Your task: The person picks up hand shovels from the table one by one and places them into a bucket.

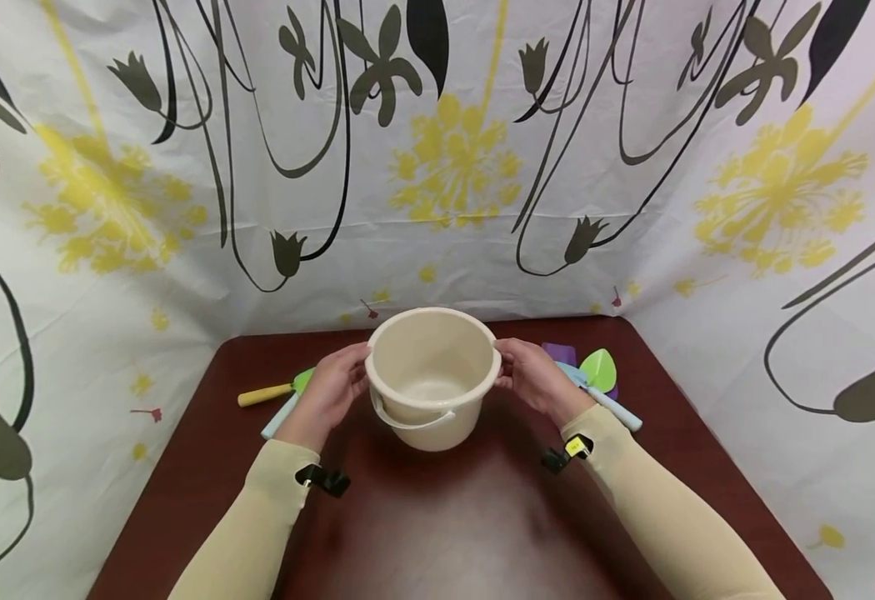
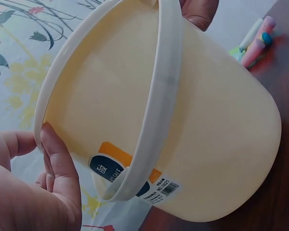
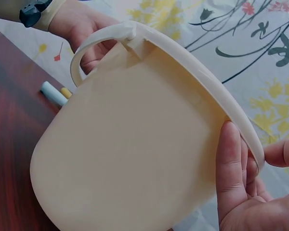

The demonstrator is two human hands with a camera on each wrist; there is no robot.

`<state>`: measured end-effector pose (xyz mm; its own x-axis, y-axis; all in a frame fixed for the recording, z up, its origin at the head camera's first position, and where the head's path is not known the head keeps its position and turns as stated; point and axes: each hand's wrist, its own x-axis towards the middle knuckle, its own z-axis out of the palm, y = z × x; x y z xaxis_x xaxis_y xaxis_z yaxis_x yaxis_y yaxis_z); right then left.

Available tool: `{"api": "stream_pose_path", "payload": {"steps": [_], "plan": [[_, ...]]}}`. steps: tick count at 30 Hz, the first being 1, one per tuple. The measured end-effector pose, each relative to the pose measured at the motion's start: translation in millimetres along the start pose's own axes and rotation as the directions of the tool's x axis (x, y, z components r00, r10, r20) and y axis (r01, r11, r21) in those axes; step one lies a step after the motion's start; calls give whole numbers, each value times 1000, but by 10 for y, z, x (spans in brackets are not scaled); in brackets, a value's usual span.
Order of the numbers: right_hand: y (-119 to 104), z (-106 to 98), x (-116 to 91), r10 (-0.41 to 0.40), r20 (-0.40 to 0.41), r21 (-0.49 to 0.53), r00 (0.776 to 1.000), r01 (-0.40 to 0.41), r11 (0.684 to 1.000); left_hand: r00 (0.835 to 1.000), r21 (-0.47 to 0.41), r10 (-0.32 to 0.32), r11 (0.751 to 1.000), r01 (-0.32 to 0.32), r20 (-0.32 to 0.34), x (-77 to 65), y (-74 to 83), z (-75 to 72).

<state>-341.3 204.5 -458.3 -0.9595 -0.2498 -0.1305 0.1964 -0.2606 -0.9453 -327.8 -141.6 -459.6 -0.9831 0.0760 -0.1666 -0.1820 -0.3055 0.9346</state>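
Observation:
A cream plastic bucket (image 1: 426,425) is held over the middle of the table, its mouth tipped toward me. My left hand (image 1: 330,390) pinches the rim on the left side, thumb and fingers on either side of the lip. On the opposite side my right hand (image 1: 541,377) pinches the rim the same way. The white handle (image 2: 160,91) hangs down along the near side of the bucket. An orange and dark blue label (image 2: 116,161) with a barcode shows on its wall in the left wrist view. Inside, the bucket is bare.
On the dark red table (image 1: 437,525), a tool with a yellow handle (image 1: 263,394) and one with a light blue handle (image 1: 280,417) lie at left. A green trowel (image 1: 599,369), another light blue handle (image 1: 616,408) and a purple piece (image 1: 560,353) lie at right. Patterned curtains (image 1: 452,267) surround the table.

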Motion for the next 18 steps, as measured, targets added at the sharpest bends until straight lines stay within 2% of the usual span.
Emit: {"api": "stream_pose_path", "payload": {"steps": [11,18], "plan": [[69,53,-53,3,16,31,1000,-4,1000,1000,-66,5,998,-6,-11,-119,-67,-42],[101,67,-65,-11,13,18,1000,11,1000,999,-111,40,993,-42,-14,-122,-123,-45]]}}
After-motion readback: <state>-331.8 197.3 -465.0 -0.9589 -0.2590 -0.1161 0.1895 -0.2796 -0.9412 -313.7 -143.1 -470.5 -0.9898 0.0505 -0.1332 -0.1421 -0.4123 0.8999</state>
